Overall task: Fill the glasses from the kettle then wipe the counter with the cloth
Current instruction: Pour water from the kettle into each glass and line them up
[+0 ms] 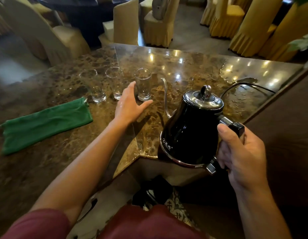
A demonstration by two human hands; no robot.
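Clamped round the kettle's handle, the right hand (242, 152) has its fingers curled and thumb on top, holding the black kettle (189, 131) aloft over the counter's near edge, tipped a little toward its thin gooseneck spout (165, 97), which points toward the glasses. And look at the left hand (131, 104): wide open, fingers straight and spread, thumb swung out, reaching for the right glass (143, 84) with the fingertips at or just beside its wall; whether skin meets glass, I can't tell. It grips nothing.

Three glasses stand in a row toward the counter's far left: the left glass (93, 85), the middle glass (115, 82) and that right one. All three look empty, though clear water in clear glass would be hard to spot. So by my reading the filling has not begun, with three pours to go. The green cloth (46, 125) lies folded flat near the left edge of the counter (193, 66), untouched, so the wipe is still ahead too. And there's work waiting for it: water gleams in a wet patch (241, 83) toward the far right, where a dark cord (246, 87) trails across.

Pose now: left arm stretched long across the marble, nearly straight, palm down. Right forearm comes up from the near right, wrist cocked, kettle close to the body and well short of any rim. My guess is steady first, pour second
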